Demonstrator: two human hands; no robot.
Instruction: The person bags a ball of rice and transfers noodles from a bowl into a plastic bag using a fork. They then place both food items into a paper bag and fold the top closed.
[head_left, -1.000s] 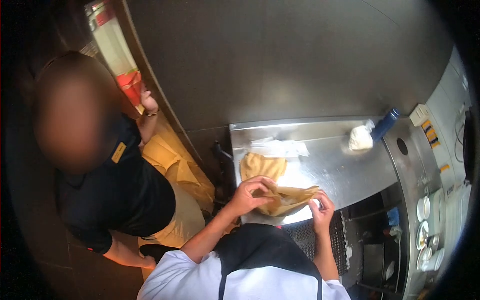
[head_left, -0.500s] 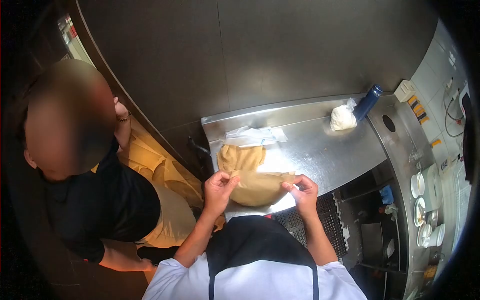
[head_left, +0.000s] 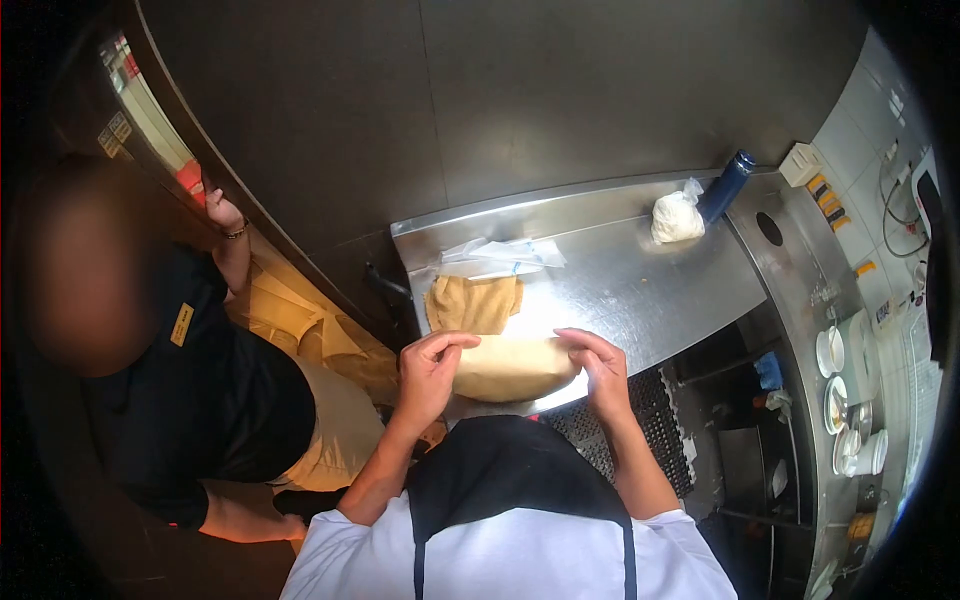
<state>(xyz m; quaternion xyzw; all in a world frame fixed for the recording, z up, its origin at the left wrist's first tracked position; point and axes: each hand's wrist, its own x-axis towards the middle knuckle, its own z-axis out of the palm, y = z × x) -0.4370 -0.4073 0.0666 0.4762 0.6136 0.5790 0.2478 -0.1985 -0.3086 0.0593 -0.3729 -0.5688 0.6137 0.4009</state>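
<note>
A brown paper bag point(head_left: 515, 372) hangs between my two hands at the front edge of the steel counter. My left hand point(head_left: 428, 372) pinches its left upper corner, the fingers pointing inward along the top edge. At the opposite corner my right hand point(head_left: 600, 368) grips the bag between thumb and fingers. Just beyond the bag lies a tan cloth point(head_left: 473, 303), rumpled on the counter. Behind that cloth are crumpled white plastic sheets point(head_left: 500, 258) with blue marks.
A tied clear bag of white contents point(head_left: 678, 218) and a blue bottle point(head_left: 727, 188) stand at the counter's point(head_left: 620, 270) back right. White dishes point(head_left: 836, 405) sit farther right. Another person in a black shirt point(head_left: 220, 370) stands close on my left, one hand raised.
My fingers have shifted along the bag's top edge, which now looks folded over. The bag has come slightly nearer me. The other person has leaned left and raised a hand to the wall edge.
</note>
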